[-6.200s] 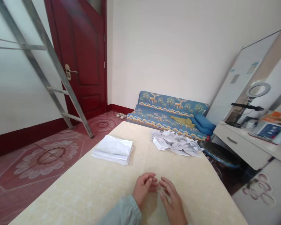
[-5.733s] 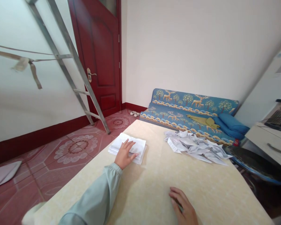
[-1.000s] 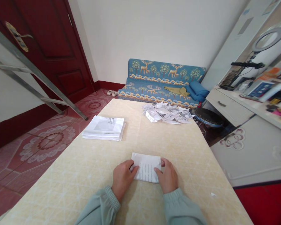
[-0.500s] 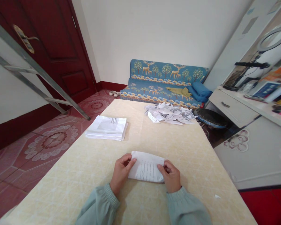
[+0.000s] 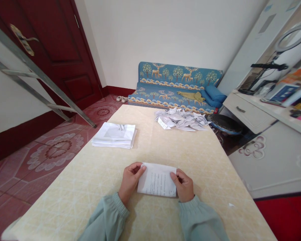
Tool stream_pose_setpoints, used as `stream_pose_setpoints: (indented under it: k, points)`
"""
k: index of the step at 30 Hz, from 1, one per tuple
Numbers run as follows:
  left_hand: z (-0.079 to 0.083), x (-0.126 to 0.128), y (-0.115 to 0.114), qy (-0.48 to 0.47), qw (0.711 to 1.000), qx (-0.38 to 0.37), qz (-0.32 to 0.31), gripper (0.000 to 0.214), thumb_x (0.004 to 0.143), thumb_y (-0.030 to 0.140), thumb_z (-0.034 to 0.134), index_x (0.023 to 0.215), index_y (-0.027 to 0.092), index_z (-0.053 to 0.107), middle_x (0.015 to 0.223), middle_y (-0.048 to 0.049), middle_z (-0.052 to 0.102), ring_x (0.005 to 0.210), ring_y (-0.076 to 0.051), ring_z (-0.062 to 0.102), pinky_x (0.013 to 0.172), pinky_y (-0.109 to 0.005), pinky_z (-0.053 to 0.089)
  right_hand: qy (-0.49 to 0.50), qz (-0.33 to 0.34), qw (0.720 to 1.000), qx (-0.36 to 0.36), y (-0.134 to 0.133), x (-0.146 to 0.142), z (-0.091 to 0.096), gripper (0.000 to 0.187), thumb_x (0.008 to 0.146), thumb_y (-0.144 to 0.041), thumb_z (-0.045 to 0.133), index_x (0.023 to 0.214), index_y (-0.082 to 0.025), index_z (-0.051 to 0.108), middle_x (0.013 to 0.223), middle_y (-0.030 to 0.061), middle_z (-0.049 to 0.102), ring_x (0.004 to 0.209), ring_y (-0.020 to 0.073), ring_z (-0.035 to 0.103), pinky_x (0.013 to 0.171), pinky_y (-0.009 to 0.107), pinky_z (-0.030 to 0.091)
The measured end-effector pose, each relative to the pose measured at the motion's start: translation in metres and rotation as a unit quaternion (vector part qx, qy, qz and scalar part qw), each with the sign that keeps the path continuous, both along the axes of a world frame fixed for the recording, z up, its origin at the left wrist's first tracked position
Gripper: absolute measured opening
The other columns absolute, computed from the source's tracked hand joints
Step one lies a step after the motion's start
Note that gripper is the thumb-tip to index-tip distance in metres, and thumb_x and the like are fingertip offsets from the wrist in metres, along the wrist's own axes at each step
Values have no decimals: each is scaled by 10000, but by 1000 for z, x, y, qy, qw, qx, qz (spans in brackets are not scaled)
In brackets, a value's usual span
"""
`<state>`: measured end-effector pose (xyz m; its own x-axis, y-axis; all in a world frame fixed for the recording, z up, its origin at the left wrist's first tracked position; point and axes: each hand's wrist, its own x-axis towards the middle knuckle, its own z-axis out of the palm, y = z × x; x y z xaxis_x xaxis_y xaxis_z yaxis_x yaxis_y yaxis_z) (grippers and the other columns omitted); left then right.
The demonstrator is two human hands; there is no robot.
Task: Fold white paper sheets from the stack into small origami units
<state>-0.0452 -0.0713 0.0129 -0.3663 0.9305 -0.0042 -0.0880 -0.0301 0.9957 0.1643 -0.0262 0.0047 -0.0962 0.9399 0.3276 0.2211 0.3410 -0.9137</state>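
A folded sheet of printed paper is held just above the cream table, near its front edge. My left hand pinches the sheet's left edge with curled fingers. My right hand pinches its right edge the same way. Farther back on the left lies a neat stack of white sheets. At the far right of the table sits a heap of folded paper pieces.
A metal ladder leans by a dark red door on the left. A blue patterned sofa stands beyond the table. A white desk with a ring light and clutter is on the right, a stool beside it.
Earlier my left hand reached to the paper stack. Over the last second the folded sheet went from lying pressed on the table to being lifted slightly between both hands.
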Motion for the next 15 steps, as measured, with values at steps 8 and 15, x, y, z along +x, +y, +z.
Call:
stream_pose_setpoints:
  k: [8, 15]
  points:
    - [2, -1, 0, 9, 1000, 12, 8, 222, 716, 345, 697, 697, 127, 665, 653, -3, 632, 617, -112, 539, 590, -211, 423, 18, 1, 1000, -16, -3, 0, 3, 305, 764, -358, 605, 547, -172, 497, 559, -29, 438, 531, 101, 405, 486, 219, 327]
    - [1, -1, 1, 0, 1000, 15, 5, 184, 694, 310, 720, 684, 130, 682, 672, -16, 650, 640, -118, 557, 610, -211, 433, 131, -4, 985, -113, 0, 1, -4, 381, 679, -330, 699, 986, -189, 523, 776, 33, 657, 645, 162, 606, 562, 257, 478]
